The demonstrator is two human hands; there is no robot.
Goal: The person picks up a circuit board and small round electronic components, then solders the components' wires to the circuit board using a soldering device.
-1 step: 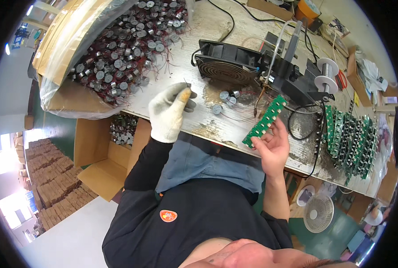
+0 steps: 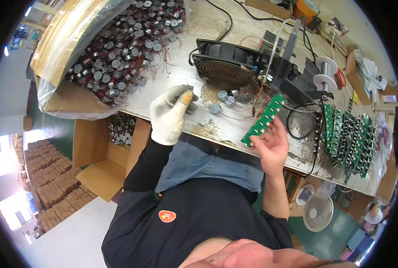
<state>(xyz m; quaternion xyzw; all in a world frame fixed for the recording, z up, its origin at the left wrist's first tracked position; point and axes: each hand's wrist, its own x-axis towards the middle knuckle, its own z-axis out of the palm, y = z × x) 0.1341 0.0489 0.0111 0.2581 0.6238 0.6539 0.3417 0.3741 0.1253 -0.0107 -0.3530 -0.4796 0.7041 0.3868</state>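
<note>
My left hand (image 2: 170, 111), in a white work glove with grey fingers and an orange-stained thumb, is raised over the bench's front edge. Its thumb and fingers are pinched together; a thin dark tip pokes up from them, too small to name. With my bare right hand (image 2: 272, 147) I grip the lower end of a long green circuit board (image 2: 265, 121), tilted up to the right, small pale parts along it. Between the hands, several small round silver motors (image 2: 222, 94) with thin wires lie on the bench. A bent metal soldering tip (image 2: 255, 107) stands just left of the board.
A black fan (image 2: 228, 62) stands behind the motors, beside a soldering stand with a solder wire spool (image 2: 326, 73). A plastic-lined carton (image 2: 69, 96) spills many motors at left. Stacked circuit boards (image 2: 348, 140) lie right. An opened cardboard box (image 2: 89, 143) sits below the bench.
</note>
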